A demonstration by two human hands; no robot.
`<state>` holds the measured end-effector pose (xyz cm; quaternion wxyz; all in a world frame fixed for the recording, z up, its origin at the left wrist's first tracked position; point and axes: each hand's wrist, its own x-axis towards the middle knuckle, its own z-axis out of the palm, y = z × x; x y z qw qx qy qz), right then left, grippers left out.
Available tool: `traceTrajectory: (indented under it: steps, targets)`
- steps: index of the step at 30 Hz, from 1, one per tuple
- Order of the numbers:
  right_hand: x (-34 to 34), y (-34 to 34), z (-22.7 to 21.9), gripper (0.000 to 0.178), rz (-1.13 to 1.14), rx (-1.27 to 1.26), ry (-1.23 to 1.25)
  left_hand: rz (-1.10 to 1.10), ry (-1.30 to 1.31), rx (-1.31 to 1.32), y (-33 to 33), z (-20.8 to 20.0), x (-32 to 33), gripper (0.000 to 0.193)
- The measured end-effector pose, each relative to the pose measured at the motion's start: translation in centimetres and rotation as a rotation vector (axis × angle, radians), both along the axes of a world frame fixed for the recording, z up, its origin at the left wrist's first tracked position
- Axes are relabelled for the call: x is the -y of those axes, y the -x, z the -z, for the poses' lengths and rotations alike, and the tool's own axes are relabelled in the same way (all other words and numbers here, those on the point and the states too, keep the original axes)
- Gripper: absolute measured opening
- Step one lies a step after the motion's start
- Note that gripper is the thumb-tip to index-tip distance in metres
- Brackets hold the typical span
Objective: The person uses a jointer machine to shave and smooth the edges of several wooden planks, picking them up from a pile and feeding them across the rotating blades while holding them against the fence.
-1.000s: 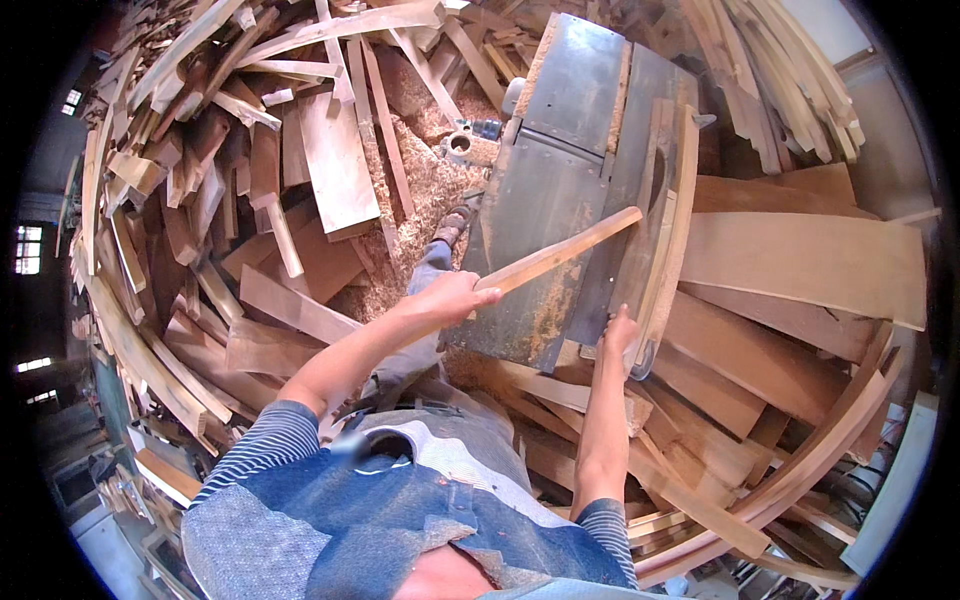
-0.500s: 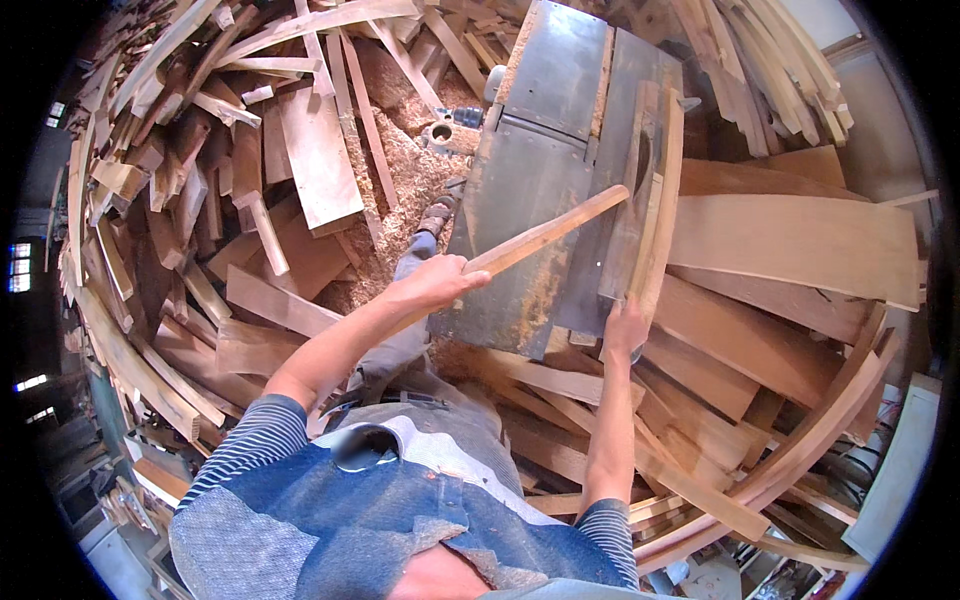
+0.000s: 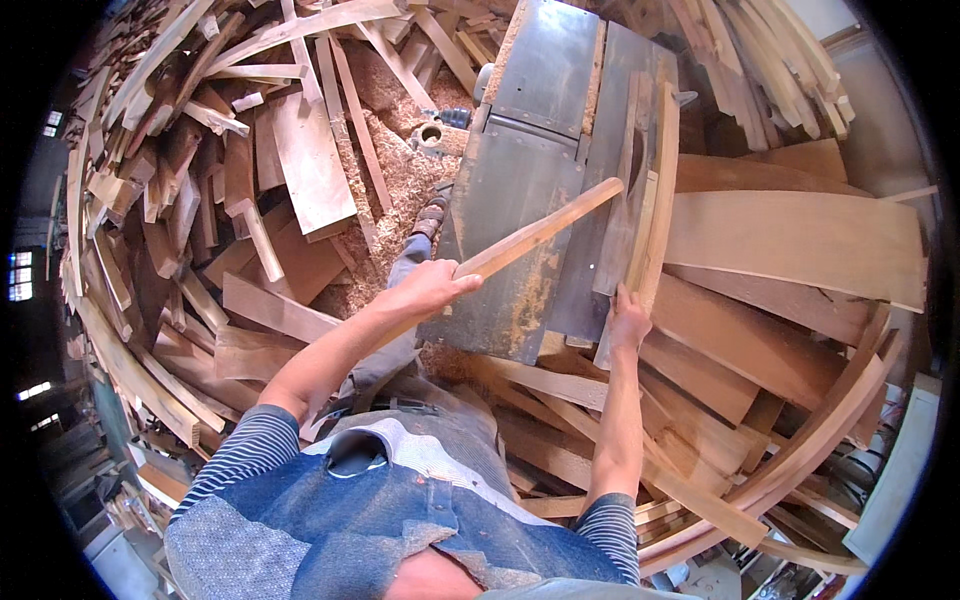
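- Hand, left (image 3: 430,288): clenched round the near end of a wooden strip (image 3: 540,230), thumb laid along it.
- Strip position: slanting up and rightward across the jointer bed (image 3: 505,190), far tip toward the fence side. Contact with the metal: cannot tell.
- Hand, right (image 3: 628,320): fingers curled in at the near end of the wooden fence rail (image 3: 661,190). Whether gripping or only pressing: cannot tell.
- Strip material: pale wood, straight, narrow, squared edges.
- Bed: smooth grey sheet metal, crossed by a dark slot; yellowish sawdust smeared over the near part.
- Fence rail: long, pale timber, running lengthwise down the bed's right side.
- Ground left of bed: loose, curly wood shavings (image 3: 395,150).
- Far left: jumbled offcuts (image 3: 180,200), blocky and bar-shaped, rough.
- Right: broad, flat plank (image 3: 800,245), light brown, smooth-faced, overlapping darker boards (image 3: 750,335).
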<state>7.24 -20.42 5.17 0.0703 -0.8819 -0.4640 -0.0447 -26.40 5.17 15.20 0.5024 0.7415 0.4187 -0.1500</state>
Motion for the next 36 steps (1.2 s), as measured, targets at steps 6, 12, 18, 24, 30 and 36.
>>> traceTrajectory:
  steps: [6,12,18,24,30,36]
  targets:
    - [-1.4,-0.3,-0.7,0.044,0.021,-0.004,0.022,-0.004,0.042,-0.04,-0.7,-0.4,-0.6,0.07]
    - [-2.3,-1.3,-0.6,0.034,0.02,-0.021,-0.01,-0.032,0.058,-0.014,-0.8,-0.6,-0.4,0.069]
    - [-3.9,-1.7,-1.9,0.036,0.027,-0.058,0.011,0.01,0.067,-0.02,1.7,-1.0,0.6,0.066]
    - [-4.7,-2.9,-1.2,0.037,0.019,-0.047,-0.002,0.05,0.035,-0.041,3.7,-2.9,2.1,0.064]
    - [-5.6,-4.1,-0.6,0.031,0.007,-0.01,-0.011,0.059,0.049,-0.084,4.2,-2.9,2.4,0.063]
    - [-6.7,-4.7,-0.9,0.032,0.007,0.005,0.0,0.038,0.094,-0.118,3.5,-4.3,1.8,0.063]
